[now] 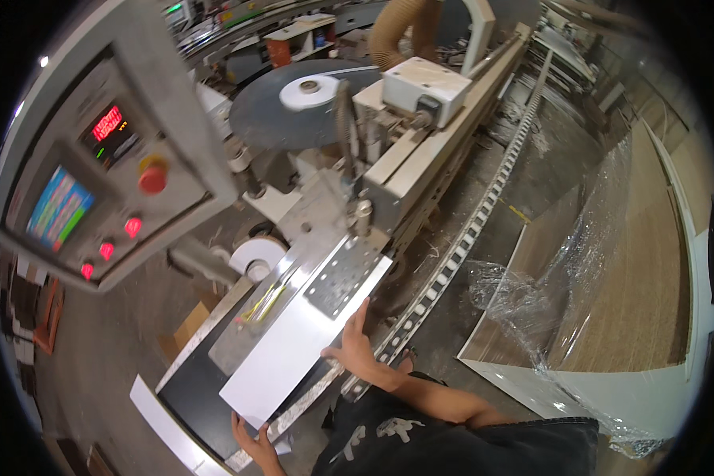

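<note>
A long white board (285, 349) lies on the infeed bed of a machine that looks like an edge bander, its far end up against a perforated metal plate (339, 282). My left hand (254, 448) is at the near end of the board, fingers apart and touching its corner. Along the board's right edge rests my right hand (357, 349), thumb and fingers spread, pressing from the side rather than wrapping round it. Beyond the plate, the feed head (424, 87) sits on a long beam.
A control panel (111, 166) with a screen and red lit buttons stands at the left. White edging tape (309, 91) lies coiled on a dark round disc. A roller track (468, 226) runs along the right. Wood-grain panels (611, 293) with plastic wrap lean farther right.
</note>
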Motion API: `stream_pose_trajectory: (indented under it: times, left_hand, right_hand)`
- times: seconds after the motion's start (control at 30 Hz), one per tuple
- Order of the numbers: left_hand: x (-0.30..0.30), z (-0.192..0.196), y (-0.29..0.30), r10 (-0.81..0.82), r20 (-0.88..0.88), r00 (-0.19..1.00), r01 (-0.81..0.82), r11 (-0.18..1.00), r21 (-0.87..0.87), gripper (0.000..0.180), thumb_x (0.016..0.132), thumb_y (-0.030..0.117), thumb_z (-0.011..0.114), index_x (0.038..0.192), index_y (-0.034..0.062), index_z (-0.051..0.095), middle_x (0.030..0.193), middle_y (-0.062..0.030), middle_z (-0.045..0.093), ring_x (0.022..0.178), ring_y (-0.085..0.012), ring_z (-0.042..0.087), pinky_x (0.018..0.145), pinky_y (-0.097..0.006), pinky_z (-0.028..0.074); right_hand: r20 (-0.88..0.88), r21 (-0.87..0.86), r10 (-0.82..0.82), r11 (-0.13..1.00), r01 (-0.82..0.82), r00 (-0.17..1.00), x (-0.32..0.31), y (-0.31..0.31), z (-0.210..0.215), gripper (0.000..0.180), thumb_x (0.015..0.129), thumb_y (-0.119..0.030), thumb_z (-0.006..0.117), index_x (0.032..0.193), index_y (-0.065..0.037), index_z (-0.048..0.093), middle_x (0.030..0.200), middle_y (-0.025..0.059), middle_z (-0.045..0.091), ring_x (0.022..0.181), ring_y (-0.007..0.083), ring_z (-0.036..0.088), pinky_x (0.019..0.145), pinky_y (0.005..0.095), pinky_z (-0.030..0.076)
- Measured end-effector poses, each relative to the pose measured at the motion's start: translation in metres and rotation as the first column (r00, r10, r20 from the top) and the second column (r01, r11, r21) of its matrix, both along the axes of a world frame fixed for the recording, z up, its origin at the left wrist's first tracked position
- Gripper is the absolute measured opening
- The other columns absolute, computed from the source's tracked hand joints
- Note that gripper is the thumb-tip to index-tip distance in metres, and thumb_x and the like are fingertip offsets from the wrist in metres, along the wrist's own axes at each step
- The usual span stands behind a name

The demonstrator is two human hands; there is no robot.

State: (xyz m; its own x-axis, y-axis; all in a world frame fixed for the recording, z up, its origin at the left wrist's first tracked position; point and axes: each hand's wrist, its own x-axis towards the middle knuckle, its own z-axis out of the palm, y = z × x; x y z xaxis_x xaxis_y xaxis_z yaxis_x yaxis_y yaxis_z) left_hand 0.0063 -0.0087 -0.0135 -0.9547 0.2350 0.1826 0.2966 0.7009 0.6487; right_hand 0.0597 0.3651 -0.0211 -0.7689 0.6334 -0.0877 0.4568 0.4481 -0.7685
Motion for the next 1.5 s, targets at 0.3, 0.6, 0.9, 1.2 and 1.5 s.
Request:
stream_pose_trajectory:
  times: [0.3,0.6,0.9,1.2,1.5]
  left_hand:
    - [-0.013,-0.026,0.082,-0.187,-0.117,0.975,0.183,0.982,-0.041,0.073,0.091,0.053,0.072,0.132,-0.0068,0.064,0.138,-0.0277,0.062,0.126,-0.0503,0.055,0.109,-0.057,0.042]
    - [-0.014,-0.044,0.189,-0.173,-0.422,0.890,0.040,0.951,-0.305,0.078,0.088,0.070,0.068,0.127,0.0021,0.067,0.133,-0.0237,0.064,0.120,-0.0420,0.061,0.101,-0.057,0.046]
    - [-0.016,-0.053,0.287,-0.327,-0.400,0.856,0.243,0.938,-0.246,0.075,0.093,0.063,0.066,0.134,0.0010,0.058,0.141,-0.0244,0.058,0.132,-0.0467,0.051,0.110,-0.069,0.034]
    - [0.073,0.058,0.336,-0.789,-0.242,0.565,0.825,0.544,0.152,0.052,0.098,0.036,0.069,0.133,-0.0025,0.065,0.140,-0.0296,0.057,0.130,-0.0460,0.053,0.112,-0.059,0.038]
    - [0.279,0.249,0.491,-0.884,-0.456,-0.106,0.844,-0.322,0.429,0.065,0.109,0.045,0.051,0.151,-0.0044,0.045,0.159,-0.0255,0.044,0.147,-0.0418,0.042,0.122,-0.049,0.031]
  right_hand:
    - [0.048,0.009,0.024,1.000,-0.024,0.999,0.005,0.110,0.013,0.108,0.081,-0.035,0.089,0.144,0.028,0.027,0.155,0.0497,-0.023,0.092,0.0569,0.069,0.086,0.0491,0.060]
    - [0.145,-0.084,-0.067,0.993,0.080,0.987,0.027,0.217,0.050,0.105,0.083,-0.035,0.085,0.159,0.009,0.027,0.169,0.0315,0.005,0.130,0.0510,0.056,0.112,0.0507,0.048]
    - [-0.043,-0.134,-0.260,0.958,0.253,0.965,0.164,0.158,0.105,0.065,0.092,-0.039,0.077,0.144,-0.006,0.058,0.128,0.0137,0.072,0.105,0.0342,0.074,0.094,0.0448,0.056]
    - [-0.414,0.697,-0.515,0.351,0.626,0.750,0.312,0.121,0.257,0.042,0.095,-0.028,0.074,0.133,-0.010,0.067,0.141,0.0121,0.064,0.137,0.0344,0.054,0.115,0.0492,0.044]
    - [-0.626,0.751,-0.571,-0.257,0.608,0.531,0.508,0.081,0.403,0.041,0.090,-0.022,0.079,0.126,-0.004,0.069,0.140,0.0129,0.064,0.140,0.0370,0.050,0.116,0.0494,0.041]
